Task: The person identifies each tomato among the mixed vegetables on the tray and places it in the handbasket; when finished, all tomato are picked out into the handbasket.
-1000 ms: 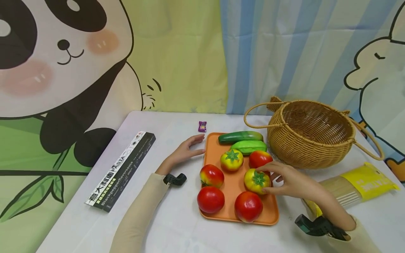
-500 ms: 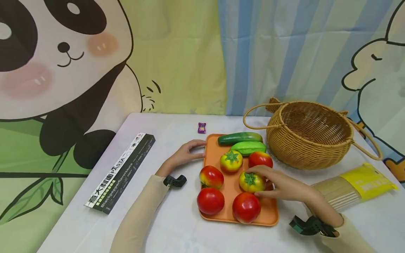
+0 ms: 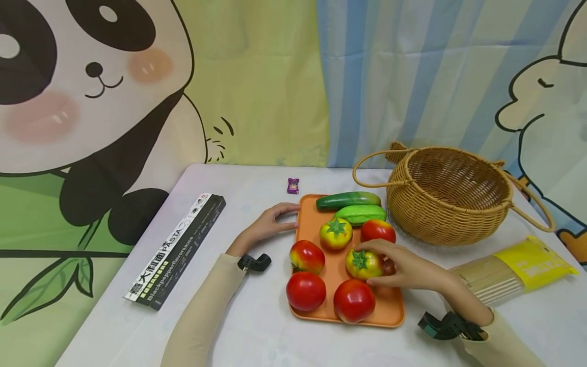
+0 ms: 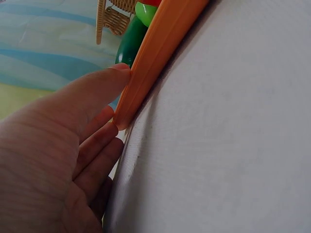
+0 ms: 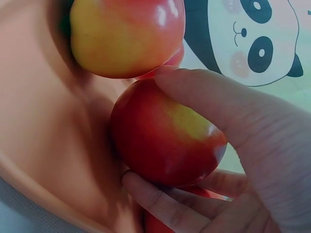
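In the head view, my right hand (image 3: 408, 265) grips a yellow-and-red toy tomato (image 3: 364, 264) with a green star-shaped top, on the right half of an orange tray (image 3: 390, 318). The right wrist view shows the thumb on one side of this tomato (image 5: 165, 133) and fingers curled on the other. My left hand (image 3: 268, 224) touches the tray's left edge. Its thumb and fingertips meet the rim (image 4: 155, 58) in the left wrist view, fingers fairly straight. A plain red tomato (image 3: 354, 302) lies just in front of the gripped one. Several other tomatoes share the tray.
A green cucumber (image 3: 347, 200) and a lighter green ridged vegetable (image 3: 359, 215) lie at the tray's back. A wicker basket (image 3: 445, 214) stands behind right, with a noodle packet (image 3: 518, 270) before it. Left is a black-and-white pasta box (image 3: 176, 250); a purple candy (image 3: 293, 185) lies behind the tray.
My right hand has shifted left with the tomato in its grip. The red tomato in front has also slid slightly left. My left hand has moved slightly and its fingers now meet the tray's edge.
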### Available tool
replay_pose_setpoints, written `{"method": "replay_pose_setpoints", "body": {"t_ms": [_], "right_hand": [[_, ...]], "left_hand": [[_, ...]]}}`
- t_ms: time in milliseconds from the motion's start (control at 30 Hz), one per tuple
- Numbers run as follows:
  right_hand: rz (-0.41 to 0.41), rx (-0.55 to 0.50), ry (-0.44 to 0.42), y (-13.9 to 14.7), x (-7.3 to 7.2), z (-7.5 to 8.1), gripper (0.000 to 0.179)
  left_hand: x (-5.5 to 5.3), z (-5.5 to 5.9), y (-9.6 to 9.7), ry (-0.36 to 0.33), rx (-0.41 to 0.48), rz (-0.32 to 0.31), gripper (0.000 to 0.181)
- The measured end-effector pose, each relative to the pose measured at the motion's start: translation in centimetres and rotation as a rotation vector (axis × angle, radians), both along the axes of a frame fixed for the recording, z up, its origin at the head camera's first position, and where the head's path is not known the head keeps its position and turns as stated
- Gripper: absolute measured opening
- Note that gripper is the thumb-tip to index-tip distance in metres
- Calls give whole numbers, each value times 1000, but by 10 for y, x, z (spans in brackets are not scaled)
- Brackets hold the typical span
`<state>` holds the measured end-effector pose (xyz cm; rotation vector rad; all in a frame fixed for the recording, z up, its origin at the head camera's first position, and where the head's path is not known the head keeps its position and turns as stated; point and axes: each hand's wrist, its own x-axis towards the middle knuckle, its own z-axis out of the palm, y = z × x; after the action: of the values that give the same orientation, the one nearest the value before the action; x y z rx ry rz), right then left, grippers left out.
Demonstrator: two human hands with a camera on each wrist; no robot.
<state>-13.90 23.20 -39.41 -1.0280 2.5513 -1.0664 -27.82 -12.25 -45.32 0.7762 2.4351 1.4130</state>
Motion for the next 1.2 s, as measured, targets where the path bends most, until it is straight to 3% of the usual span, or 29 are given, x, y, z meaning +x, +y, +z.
{"method": "replay_pose_setpoints", "body": {"t_ms": [600,833,1200], "right_hand": [[-67,43,107,2,4,11,58],[-48,-11,123,3,4,17,57],[-87,-129,232,11,2,25,66]], "left_hand": [[-2,-2,0,-6,-30,9,52],[-2,-3,-1,2,-33,12,52],[-2,-3,0,0,-44,20,52]]}}
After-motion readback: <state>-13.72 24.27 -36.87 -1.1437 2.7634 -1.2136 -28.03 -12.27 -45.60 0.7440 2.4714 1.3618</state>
